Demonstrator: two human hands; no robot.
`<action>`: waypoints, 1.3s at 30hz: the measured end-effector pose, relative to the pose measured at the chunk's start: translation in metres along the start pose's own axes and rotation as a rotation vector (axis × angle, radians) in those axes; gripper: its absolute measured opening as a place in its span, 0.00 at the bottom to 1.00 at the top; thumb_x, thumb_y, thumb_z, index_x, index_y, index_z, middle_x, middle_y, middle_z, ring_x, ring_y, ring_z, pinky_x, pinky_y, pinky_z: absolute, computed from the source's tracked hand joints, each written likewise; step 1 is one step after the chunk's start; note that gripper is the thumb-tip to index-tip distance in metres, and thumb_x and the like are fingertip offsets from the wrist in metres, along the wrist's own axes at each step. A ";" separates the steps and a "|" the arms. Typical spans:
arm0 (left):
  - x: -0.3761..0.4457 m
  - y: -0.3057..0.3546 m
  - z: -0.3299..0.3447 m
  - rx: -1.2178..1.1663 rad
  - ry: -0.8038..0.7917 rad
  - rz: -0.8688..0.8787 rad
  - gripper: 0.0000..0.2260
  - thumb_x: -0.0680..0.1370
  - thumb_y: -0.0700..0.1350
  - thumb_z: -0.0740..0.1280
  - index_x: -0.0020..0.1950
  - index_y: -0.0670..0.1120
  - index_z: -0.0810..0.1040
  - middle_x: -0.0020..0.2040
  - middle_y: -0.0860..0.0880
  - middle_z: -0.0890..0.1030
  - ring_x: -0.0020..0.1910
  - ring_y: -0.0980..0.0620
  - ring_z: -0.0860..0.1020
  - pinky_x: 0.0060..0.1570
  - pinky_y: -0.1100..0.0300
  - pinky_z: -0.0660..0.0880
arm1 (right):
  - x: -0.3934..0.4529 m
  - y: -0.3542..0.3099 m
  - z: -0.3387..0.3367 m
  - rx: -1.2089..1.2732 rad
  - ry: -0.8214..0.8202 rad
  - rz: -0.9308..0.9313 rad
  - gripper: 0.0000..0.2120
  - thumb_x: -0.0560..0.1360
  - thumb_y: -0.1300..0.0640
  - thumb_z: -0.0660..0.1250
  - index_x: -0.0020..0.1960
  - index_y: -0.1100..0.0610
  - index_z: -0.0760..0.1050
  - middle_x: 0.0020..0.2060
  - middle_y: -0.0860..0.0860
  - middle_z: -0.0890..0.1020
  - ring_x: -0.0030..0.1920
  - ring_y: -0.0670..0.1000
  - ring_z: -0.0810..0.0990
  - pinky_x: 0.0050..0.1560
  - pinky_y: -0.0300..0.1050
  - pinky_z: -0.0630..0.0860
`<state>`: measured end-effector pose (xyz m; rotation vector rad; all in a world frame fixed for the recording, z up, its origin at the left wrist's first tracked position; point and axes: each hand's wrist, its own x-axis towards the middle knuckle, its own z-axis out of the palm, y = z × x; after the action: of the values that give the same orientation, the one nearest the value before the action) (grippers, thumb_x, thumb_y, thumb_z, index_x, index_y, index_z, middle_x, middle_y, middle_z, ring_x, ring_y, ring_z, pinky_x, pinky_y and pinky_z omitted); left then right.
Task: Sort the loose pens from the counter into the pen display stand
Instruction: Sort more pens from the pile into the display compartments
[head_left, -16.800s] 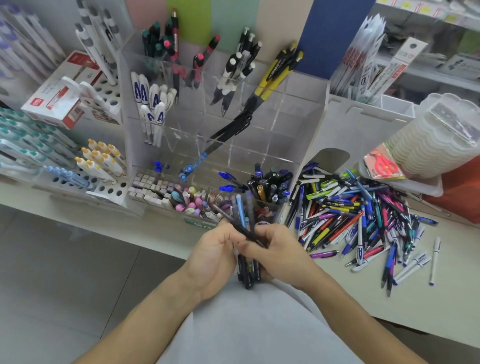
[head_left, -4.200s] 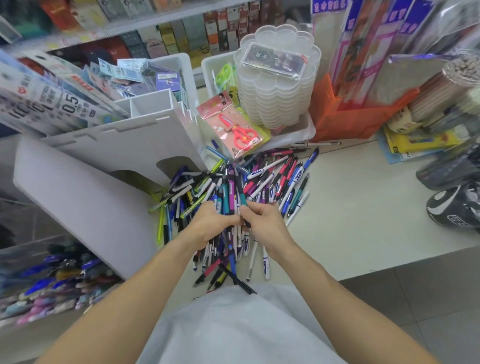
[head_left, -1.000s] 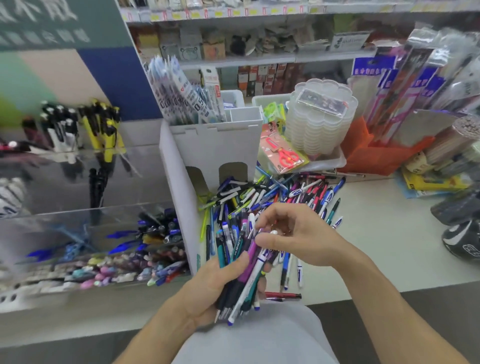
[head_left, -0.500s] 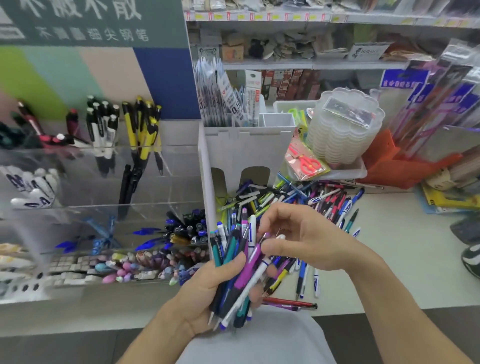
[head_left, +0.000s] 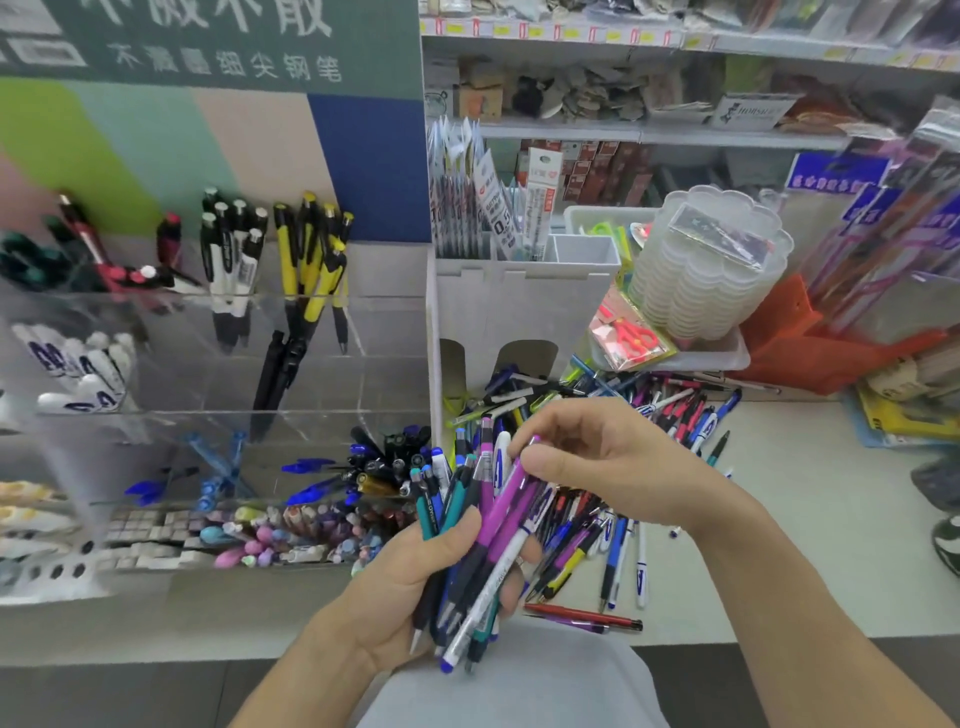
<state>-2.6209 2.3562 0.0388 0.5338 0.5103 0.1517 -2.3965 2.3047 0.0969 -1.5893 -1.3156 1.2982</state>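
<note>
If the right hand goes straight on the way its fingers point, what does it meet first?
Probably the bundle of pens in the left hand; the right hand already pinches the purple pen there.

A: The light is bright and even, with no hard shadows on the counter. Only a soft shade lies under the loose pens.

B: The clear pen display stand shows pale glare on its panels. The left side is smeared by blur, and the shelves at the top are also soft.

A: The wide lens bends the edges; the shelf lines curve.
</note>
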 end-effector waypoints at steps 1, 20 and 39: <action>-0.001 0.001 -0.001 0.013 -0.014 -0.004 0.25 0.70 0.53 0.79 0.58 0.36 0.82 0.46 0.36 0.82 0.37 0.42 0.81 0.41 0.51 0.79 | 0.002 0.000 0.000 0.028 0.029 0.019 0.04 0.80 0.58 0.69 0.52 0.54 0.83 0.40 0.60 0.80 0.39 0.53 0.77 0.43 0.44 0.77; -0.004 0.005 -0.007 0.473 0.006 0.013 0.20 0.70 0.47 0.79 0.58 0.41 0.80 0.47 0.41 0.83 0.42 0.43 0.80 0.50 0.49 0.78 | 0.008 -0.026 0.010 -0.052 -0.007 0.167 0.05 0.79 0.59 0.71 0.54 0.55 0.82 0.23 0.41 0.75 0.23 0.42 0.74 0.28 0.35 0.71; -0.031 0.010 -0.015 0.446 0.264 0.134 0.16 0.72 0.40 0.77 0.54 0.37 0.77 0.33 0.40 0.78 0.30 0.44 0.74 0.38 0.58 0.75 | 0.020 -0.033 0.025 -0.196 0.059 -0.027 0.02 0.82 0.55 0.64 0.50 0.51 0.73 0.29 0.48 0.75 0.30 0.49 0.72 0.34 0.49 0.70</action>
<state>-2.6548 2.3631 0.0463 0.9931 0.7729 0.2401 -2.4299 2.3303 0.1152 -1.7228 -1.4591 1.1257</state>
